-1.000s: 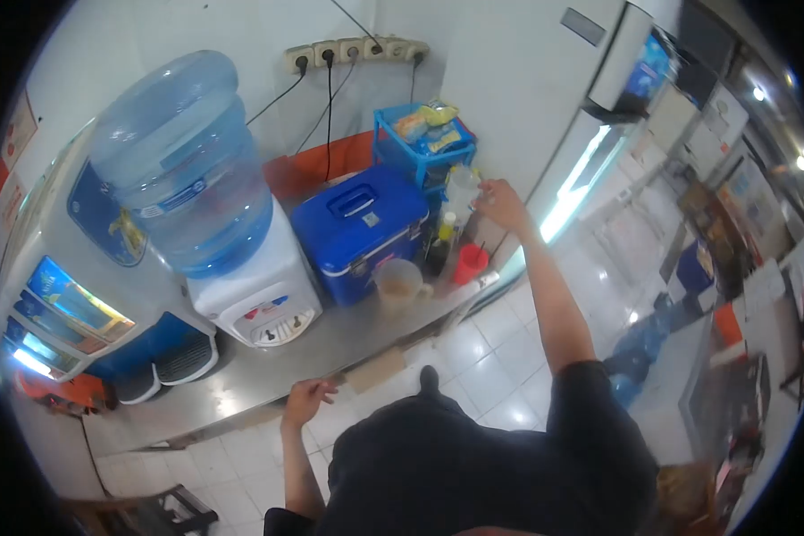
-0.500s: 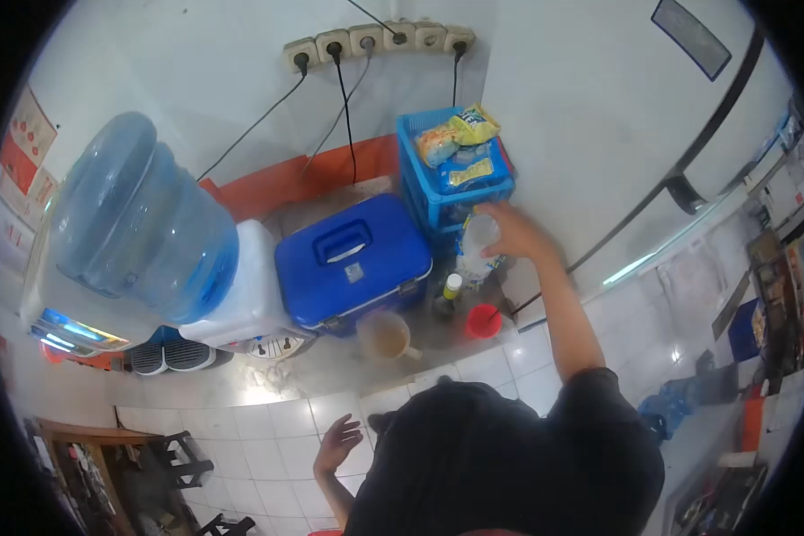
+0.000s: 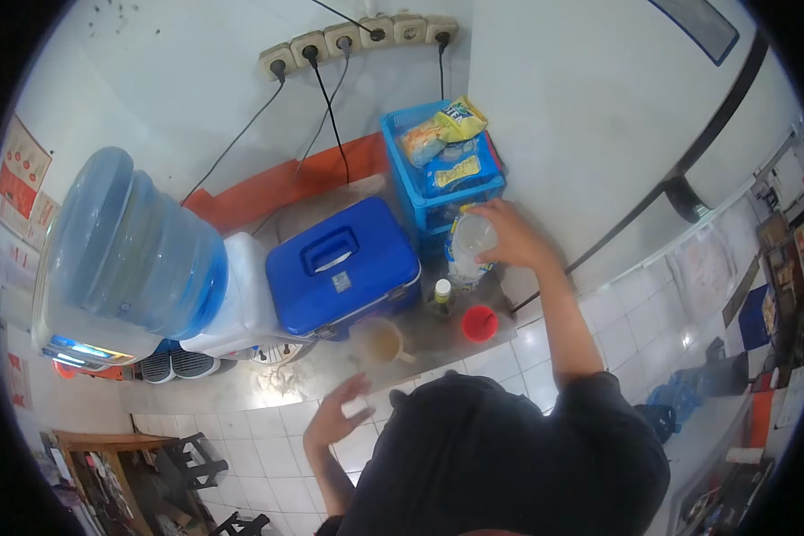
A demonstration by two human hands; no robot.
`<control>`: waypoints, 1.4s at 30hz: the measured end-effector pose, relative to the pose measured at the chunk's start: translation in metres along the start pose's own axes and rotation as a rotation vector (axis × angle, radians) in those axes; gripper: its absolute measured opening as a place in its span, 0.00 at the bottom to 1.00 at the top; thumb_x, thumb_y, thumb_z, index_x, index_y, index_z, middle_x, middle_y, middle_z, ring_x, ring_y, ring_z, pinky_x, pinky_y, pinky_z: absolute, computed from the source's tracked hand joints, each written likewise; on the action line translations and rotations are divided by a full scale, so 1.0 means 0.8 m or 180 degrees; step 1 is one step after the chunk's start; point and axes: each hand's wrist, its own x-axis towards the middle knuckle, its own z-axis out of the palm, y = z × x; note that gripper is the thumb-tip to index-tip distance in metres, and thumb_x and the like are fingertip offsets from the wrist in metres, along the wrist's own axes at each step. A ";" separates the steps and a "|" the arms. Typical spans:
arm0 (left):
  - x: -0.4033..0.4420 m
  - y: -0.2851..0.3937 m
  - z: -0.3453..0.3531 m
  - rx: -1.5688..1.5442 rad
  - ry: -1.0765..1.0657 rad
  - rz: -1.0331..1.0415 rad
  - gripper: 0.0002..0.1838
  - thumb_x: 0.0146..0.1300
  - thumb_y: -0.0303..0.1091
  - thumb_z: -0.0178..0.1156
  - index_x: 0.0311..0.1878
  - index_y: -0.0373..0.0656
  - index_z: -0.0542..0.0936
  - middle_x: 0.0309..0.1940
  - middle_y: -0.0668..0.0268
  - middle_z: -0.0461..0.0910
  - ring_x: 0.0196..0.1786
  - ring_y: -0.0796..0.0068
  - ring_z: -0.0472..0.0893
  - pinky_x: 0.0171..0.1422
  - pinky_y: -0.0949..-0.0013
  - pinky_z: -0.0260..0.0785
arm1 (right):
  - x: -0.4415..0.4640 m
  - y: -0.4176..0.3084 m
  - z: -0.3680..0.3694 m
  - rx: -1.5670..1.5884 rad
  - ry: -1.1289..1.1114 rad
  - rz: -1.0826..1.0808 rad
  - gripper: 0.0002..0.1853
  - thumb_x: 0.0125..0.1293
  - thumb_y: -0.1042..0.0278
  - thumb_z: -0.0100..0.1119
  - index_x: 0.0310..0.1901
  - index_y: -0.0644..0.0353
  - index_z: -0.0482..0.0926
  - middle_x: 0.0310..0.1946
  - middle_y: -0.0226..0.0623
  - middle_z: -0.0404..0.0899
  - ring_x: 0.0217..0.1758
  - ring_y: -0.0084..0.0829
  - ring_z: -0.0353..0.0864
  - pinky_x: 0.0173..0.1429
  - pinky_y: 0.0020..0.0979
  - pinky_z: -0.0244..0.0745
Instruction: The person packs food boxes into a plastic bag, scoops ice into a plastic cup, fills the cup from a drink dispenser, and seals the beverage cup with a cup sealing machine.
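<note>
My right hand (image 3: pixel 507 234) has its fingers closed round the rim of a clear plastic cup (image 3: pixel 474 234), at the top of a stack or container beside the blue basket. My left hand (image 3: pixel 338 414) is in the air in front of the counter edge, fingers apart, holding nothing. Near it stands a clear pitcher (image 3: pixel 380 340) with a pale brown liquid. A red cup (image 3: pixel 480 323) and a bottle with a white cap (image 3: pixel 442 290) stand between the pitcher and my right hand.
A blue cooler box (image 3: pixel 344 268) stands mid-counter. Behind it, a blue basket (image 3: pixel 406 165) holds packets. A water dispenser with a large bottle (image 3: pixel 138 250) is at left. Cables hang from wall sockets (image 3: pixel 357 40). Dark stools (image 3: pixel 192 464) stand on the tiled floor.
The view has tilted down and shifted over the counter. My right hand has closed in on the clear cup. My left hand has risen towards the pitcher, with its fingers spread.
</note>
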 end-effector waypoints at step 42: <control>0.324 0.245 0.098 0.3700 -0.0278 0.1752 0.06 0.59 0.27 0.61 0.39 0.40 0.81 0.36 0.55 0.83 0.40 0.52 0.87 0.40 0.53 0.79 | -0.023 0.032 0.094 0.1760 0.1377 -0.0666 0.50 0.51 0.67 0.78 0.76 0.56 0.60 0.72 0.47 0.67 0.76 0.48 0.66 0.78 0.43 0.61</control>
